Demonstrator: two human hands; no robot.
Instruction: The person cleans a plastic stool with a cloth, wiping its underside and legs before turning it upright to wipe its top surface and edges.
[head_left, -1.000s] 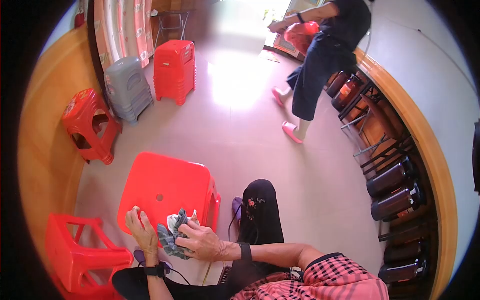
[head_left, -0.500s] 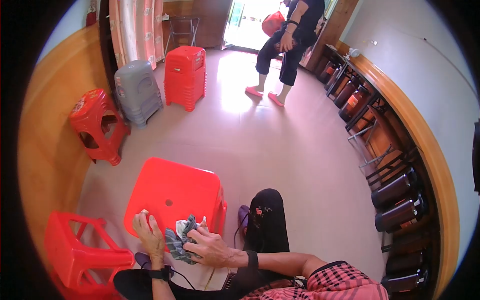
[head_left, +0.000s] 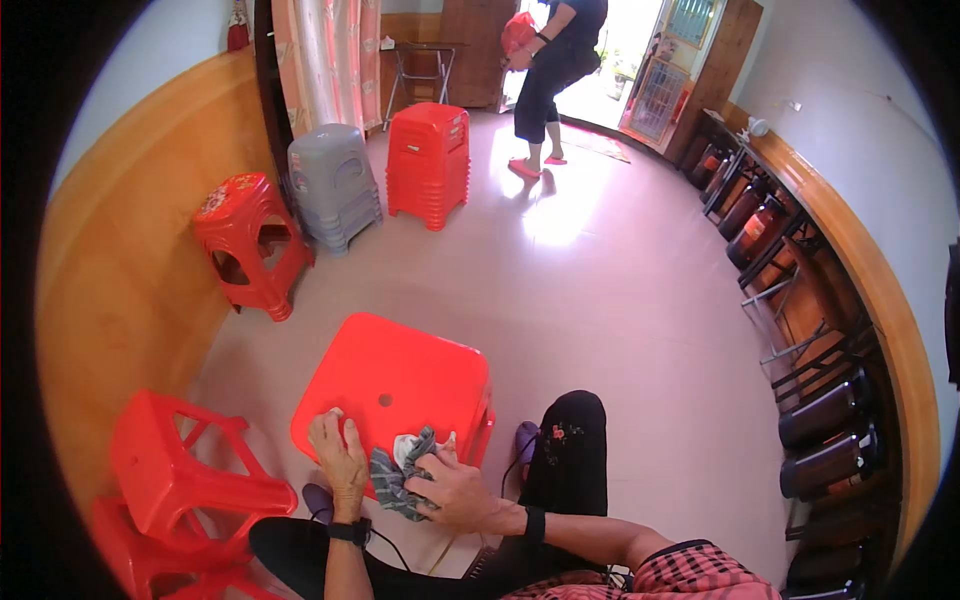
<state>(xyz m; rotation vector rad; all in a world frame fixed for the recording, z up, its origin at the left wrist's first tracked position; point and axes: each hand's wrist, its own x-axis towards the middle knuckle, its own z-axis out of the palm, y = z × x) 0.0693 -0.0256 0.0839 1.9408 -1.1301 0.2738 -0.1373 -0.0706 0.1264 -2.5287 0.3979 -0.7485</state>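
Note:
A red plastic stool (head_left: pixel 400 350) with a square top and a small round hole stands in front of me. On its near left edge lies my left hand (head_left: pixel 342 462), fingers bent and gripping the rim. My right hand (head_left: pixel 458 495) is closed on a crumpled grey checked cloth (head_left: pixel 392 485) with a white part. This cloth is bunched at the near edge of the stool top, right of my left hand. Both wrists wear dark bands.
More red stools (head_left: pixel 165 460) lie at the lower left. A patterned red stool (head_left: pixel 255 245), a grey stack (head_left: pixel 335 185) and a red stack (head_left: pixel 428 165) stand along the left. Dark cylindrical containers (head_left: pixel 825 410) line the right wall. A person (head_left: pixel 560 60) with a red bag is near the doorway.
The view has turned left, shifting the room rightward in the picture. The person has stepped and turned near the doorway. Both hands keep nearly the same place on the stool.

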